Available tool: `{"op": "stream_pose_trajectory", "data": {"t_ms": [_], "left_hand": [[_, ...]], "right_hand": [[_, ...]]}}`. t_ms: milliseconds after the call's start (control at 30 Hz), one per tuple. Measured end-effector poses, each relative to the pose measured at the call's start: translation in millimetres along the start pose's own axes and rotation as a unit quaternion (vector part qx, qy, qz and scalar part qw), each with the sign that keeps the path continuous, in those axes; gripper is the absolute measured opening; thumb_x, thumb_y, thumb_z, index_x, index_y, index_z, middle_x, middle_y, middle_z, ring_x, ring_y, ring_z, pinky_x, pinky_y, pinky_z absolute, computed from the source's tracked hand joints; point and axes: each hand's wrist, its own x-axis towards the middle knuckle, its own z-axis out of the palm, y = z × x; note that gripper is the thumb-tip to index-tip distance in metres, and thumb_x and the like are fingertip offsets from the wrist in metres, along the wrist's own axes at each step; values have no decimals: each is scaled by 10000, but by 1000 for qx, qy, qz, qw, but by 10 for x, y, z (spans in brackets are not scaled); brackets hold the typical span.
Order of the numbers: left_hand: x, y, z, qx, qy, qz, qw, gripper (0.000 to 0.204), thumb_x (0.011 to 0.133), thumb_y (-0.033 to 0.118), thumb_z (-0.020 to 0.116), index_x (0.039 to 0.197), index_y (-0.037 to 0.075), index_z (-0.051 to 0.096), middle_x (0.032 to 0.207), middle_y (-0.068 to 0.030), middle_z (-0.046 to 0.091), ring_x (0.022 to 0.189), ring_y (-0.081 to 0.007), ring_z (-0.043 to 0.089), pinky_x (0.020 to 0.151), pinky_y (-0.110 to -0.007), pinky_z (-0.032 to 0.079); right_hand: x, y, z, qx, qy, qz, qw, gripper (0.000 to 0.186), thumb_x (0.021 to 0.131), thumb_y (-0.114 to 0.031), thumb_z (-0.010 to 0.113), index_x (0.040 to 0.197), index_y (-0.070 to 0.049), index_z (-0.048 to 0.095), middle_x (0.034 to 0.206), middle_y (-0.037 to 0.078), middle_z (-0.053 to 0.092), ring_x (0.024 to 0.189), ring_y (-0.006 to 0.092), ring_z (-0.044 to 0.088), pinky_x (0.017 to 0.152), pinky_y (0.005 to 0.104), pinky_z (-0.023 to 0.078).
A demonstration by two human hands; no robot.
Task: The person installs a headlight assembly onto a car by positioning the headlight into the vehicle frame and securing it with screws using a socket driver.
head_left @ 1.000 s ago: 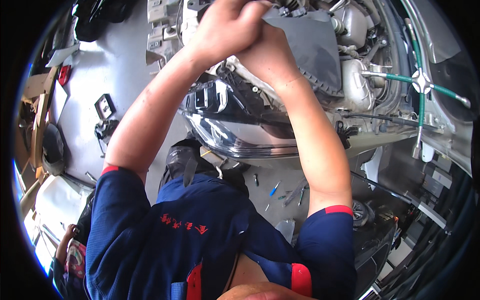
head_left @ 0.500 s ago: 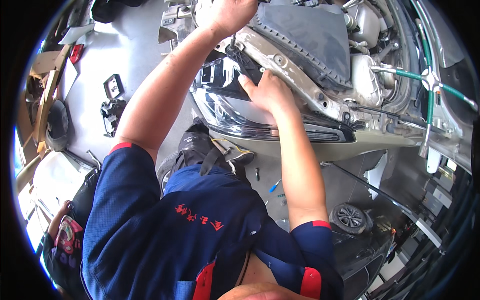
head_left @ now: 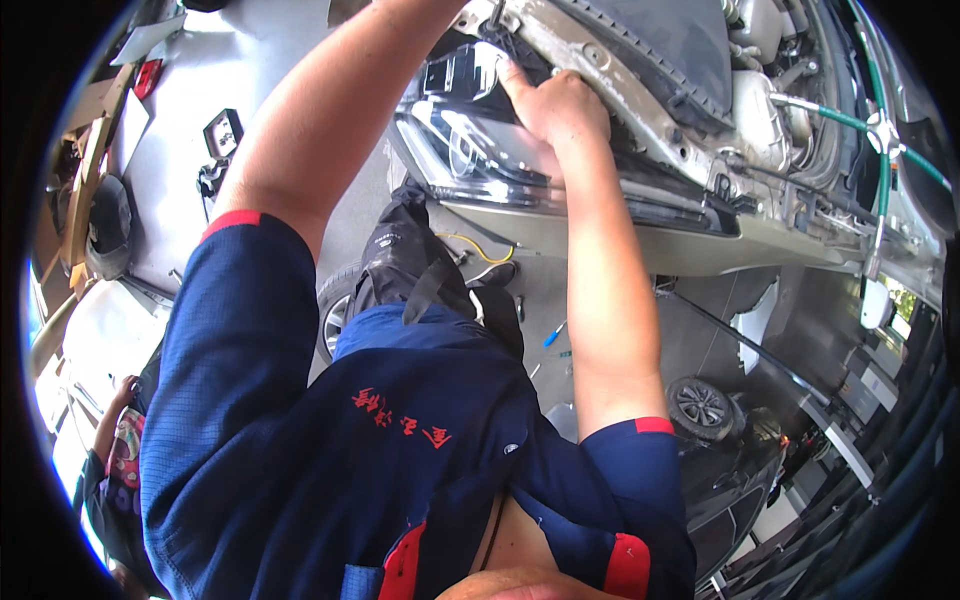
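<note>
My right hand (head_left: 565, 108) is at the inner upper edge of a car headlight (head_left: 455, 165). Its thumb lies along the black top of the lamp housing, and the other fingers curl down into the gap beside a worn metal crossbeam (head_left: 600, 62); their tips are hidden. Only my left forearm (head_left: 345, 95) shows, reaching past the top edge of the picture, so that hand is out of sight. A thin dark rod (head_left: 497, 12) stands upright by the crossbeam near the top edge. Behind the beam lies a black plastic cover (head_left: 672, 45).
A green-handled cross wrench (head_left: 884, 132) rests at the car's right side. On the floor are a yellow hose (head_left: 490, 259), a blue-handled tool (head_left: 554, 334) and an open black case (head_left: 222, 132). Another person (head_left: 120, 450) is at the lower left; wooden boards (head_left: 88, 205) stand behind.
The whole view has shifted, so the car sits higher and slightly further right. My left hand has passed out over the top edge. My right hand keeps its place on the headlight.
</note>
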Motion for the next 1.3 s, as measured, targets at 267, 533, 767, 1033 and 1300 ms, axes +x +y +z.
{"op": "stream_pose_trajectory", "data": {"t_ms": [267,533,767,1033,1300], "left_hand": [[-140,206,5,70,12,35,997,365,993,199,429,966,33,753,700,-94,682,516,-173,600,514,-334,490],[-242,99,25,39,0,47,998,375,981,218,433,948,34,758,676,-92,670,544,-174,613,531,-351,489],[-144,-76,9,106,123,158,974,331,970,246,503,991,-6,717,889,-234,728,849,-370,710,820,-422,531],[-294,132,-25,22,44,-8,999,383,1026,326,518,1169,21,701,889,-186,750,781,-259,702,770,-389,537],[-657,334,-69,267,126,58,954,452,1018,402,410,1168,86,696,1081,-198,734,1033,-416,672,941,-471,499]], "right_hand": [[-135,10,-9,-41,52,-20,998,1082,854,-905,377,1378,9,623,1404,250,612,1335,372,580,1121,440,454],[-288,-54,-70,-55,-7,3,998,1026,899,-878,304,1378,-34,640,1414,201,622,1328,351,591,1106,429,467],[-318,-100,-13,-69,33,-4,997,942,948,-774,346,1462,-12,547,1498,196,553,1410,349,511,1170,457,396],[-277,-80,-25,-78,17,1,997,922,971,-745,321,1441,16,546,1434,217,602,1370,358,550,1142,464,423],[-270,-55,-6,-88,22,4,996,899,989,-716,325,1418,41,553,1399,223,626,1344,352,576,1135,445,433]]}}
